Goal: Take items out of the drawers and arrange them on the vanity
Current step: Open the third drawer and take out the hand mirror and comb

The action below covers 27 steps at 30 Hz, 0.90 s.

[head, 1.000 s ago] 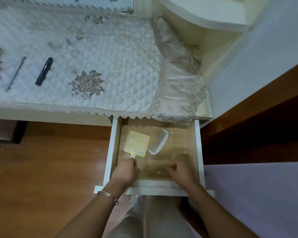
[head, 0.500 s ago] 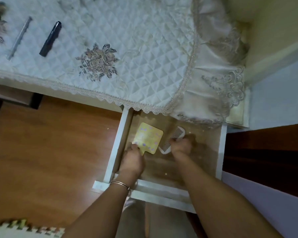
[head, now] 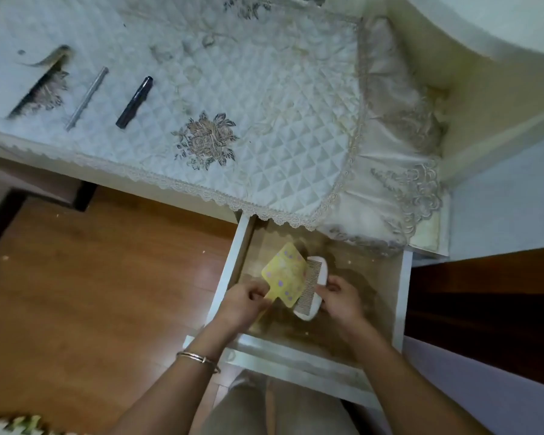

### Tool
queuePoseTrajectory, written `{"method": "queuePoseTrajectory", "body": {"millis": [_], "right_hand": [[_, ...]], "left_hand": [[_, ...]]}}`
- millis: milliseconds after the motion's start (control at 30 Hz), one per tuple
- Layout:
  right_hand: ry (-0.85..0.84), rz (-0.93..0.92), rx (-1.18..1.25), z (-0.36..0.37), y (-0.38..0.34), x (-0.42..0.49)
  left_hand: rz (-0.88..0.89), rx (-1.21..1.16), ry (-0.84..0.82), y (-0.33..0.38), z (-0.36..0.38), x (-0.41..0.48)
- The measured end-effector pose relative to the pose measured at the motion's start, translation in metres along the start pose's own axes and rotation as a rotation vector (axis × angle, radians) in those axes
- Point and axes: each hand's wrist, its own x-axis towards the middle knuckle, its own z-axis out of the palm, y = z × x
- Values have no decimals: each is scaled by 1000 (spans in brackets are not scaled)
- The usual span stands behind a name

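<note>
An open white drawer (head: 405, 293) sticks out below the vanity (head: 264, 105), which is covered by a quilted white cloth. My left hand (head: 245, 304) grips the handle of a yellow dotted hand mirror (head: 283, 274), tilted up above the drawer floor. My right hand (head: 339, 296) pinches a white comb (head: 314, 287) by its lower right edge; the comb's teeth face the mirror and it lies right against it.
On the vanity's left part lie a black tube (head: 134, 102), a silver stick (head: 86, 98) and a dark blurred item (head: 38, 89). Wooden floor (head: 91, 293) spreads left of the drawer. A dark wooden panel (head: 484, 309) stands to the right.
Both hands reached deeper into the drawer; the left took the mirror's handle and raised it, the right took hold of the comb. The comb now lies closer to me, against the mirror.
</note>
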Motion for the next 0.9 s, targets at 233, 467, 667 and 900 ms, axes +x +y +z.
{"method": "queuePoseTrajectory", "body": {"millis": [233,467,667,900], "right_hand": [[-173,-262,113,-4,-58,-46],[-152,-362,192,41,-184,-16],[-140,-387,22,97,-258,45],[110,-558,-357,116,-259,55]], "left_hand": [[136,-326,-4,27,-77,-32],[222,-435,360,88,-162,35],[94,-246,503,118,-193,105],[229,151,628,113,-193,121]]}}
